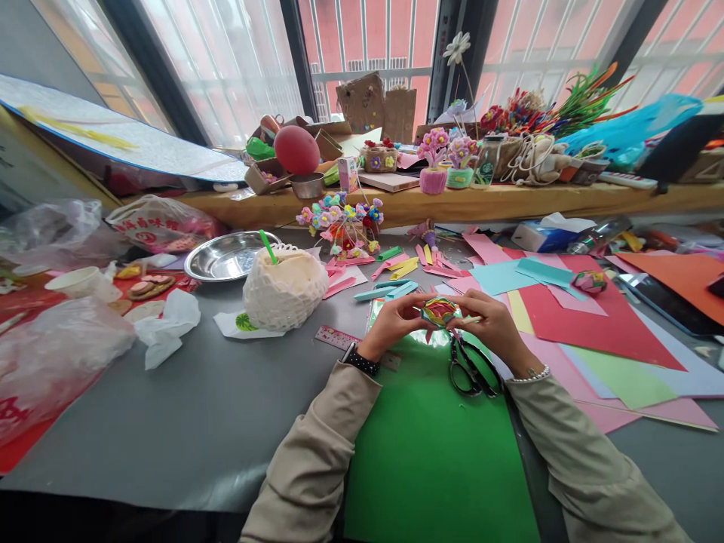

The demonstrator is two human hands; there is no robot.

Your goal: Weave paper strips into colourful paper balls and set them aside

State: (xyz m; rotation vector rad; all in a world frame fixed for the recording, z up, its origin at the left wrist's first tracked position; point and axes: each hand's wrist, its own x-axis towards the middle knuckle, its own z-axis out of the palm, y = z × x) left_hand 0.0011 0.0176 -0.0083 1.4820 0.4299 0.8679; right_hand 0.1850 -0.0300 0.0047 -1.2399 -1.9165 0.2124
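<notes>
i hold a small folded paper piece (439, 311), layered in yellow, red and green, between my two hands, above the far end of a green sheet (441, 452) on the grey table (186, 422). my left hand (399, 322) pinches its left side with the fingertips, and my right hand (491, 318) pinches its right side; just how each finger presses on it is too small for me to tell. a dark band with white dots (362, 360) circles my left wrist and a pale beaded bracelet (530, 375) my right. black-handled scissors (464, 377) lie just below my right hand, and a pinkish ruler (335, 337) runs beneath my left wrist. beyond my hands lie short blue strips (399, 291), yellow strips (403, 268) and pink strips (341, 283). to my right, coloured sheets overlap, among them a red sheet (611, 324) and a light green sheet (627, 375), with a rounded, many-coloured paper piece (590, 282) near the red one's far edge. to my left, a pale round thing in white foam netting (286, 294) has a green straw (268, 247) poking out of its top, with a shiny metal bowl (218, 260) just behind. along the wooden ledge (226, 207) i see a round red ball (297, 150) and pink flowers in a small pot (433, 179).
</notes>
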